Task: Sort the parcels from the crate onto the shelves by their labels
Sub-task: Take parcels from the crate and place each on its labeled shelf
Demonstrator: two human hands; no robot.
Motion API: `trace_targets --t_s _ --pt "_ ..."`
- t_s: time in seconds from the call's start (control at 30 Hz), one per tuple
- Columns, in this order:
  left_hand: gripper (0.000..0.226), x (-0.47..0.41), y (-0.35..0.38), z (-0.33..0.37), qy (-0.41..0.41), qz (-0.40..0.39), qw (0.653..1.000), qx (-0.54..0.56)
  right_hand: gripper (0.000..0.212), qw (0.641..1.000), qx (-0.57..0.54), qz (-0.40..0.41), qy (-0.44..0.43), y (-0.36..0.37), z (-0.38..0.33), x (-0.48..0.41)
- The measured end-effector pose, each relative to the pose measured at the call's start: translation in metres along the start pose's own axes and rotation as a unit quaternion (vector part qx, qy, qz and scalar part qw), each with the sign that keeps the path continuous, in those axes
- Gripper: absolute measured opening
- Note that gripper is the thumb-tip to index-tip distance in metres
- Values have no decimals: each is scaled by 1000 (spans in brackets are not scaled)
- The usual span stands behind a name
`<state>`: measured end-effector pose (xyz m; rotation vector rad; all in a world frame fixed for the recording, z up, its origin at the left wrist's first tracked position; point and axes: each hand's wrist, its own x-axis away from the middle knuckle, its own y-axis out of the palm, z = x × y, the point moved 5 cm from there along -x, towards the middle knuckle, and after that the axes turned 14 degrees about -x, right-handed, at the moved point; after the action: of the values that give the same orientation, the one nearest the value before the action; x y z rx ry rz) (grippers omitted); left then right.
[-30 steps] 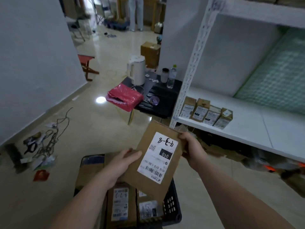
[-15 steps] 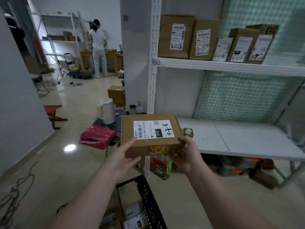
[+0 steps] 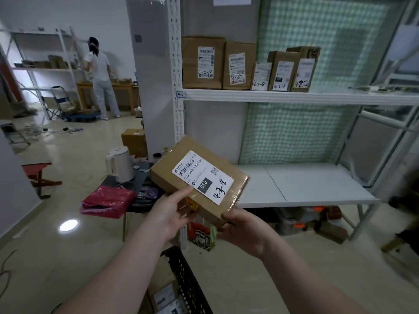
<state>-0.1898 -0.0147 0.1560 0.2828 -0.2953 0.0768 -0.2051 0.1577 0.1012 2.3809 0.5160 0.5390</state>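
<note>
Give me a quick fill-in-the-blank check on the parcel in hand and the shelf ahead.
The flat brown cardboard parcel, held by the left hand and right hand, has the handwritten code ____.
The small tag on the white metal shelf post reads ____.
The white electric kettle stands to the parcel's ____ side.
Missing words: 4-3-8; 4-2; left.

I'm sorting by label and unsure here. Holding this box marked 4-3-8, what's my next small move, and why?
Probably set the parcel on the lower shelf. Your left hand and right hand grip it; its label reads 4-3-8, while the shelf tag above reads 4-2 and boxes there are marked 4-2.
</note>
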Motion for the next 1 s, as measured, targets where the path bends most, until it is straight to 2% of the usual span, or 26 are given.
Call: trace_targets --t_s 0.07,0.13,0.23,0.33,0.37,0.43,0.47,0.53,0.7,0.9,1.0 --pt "62 -2 7 2 12 -2 1000 -25 73 1000 -4 3 -9 -10 -9 8" --pt "62 -4 15 4 21 -5 998 -59 66 999 -8 38 -27 -22 -21 19" --pt "51 -7 30 5 27 -8 995 -97 83 991 6 118 -64 -49 -41 35" --pt "47 -5 54 1 36 -22 989 -145 94 989 2 129 -76 -68 -57 51" --pt "52 -3 66 -2 39 -33 985 -162 91 989 15 129 -74 -70 -61 60" --pt "56 -1 91 -11 39 -52 979 -194 64 987 71 121 -79 -70 -69 76" --pt "54 0 103 -15 37 -59 976 -205 48 985 92 123 -84 -72 -73 84" --pt "49 1 125 -24 32 -68 975 -211 34 979 110 147 -92 -83 -81 100" --pt "36 -1 174 -47 27 -98 968 -230 31 970 106 193 -107 -121 -100 135" --pt "54 8 220 -72 17 -133 955 -264 30 966 114 200 -115 -158 -115 165" --pt "55 12 238 -83 12 -132 955 -265 29 966 111 204 -113 -174 -121 176"
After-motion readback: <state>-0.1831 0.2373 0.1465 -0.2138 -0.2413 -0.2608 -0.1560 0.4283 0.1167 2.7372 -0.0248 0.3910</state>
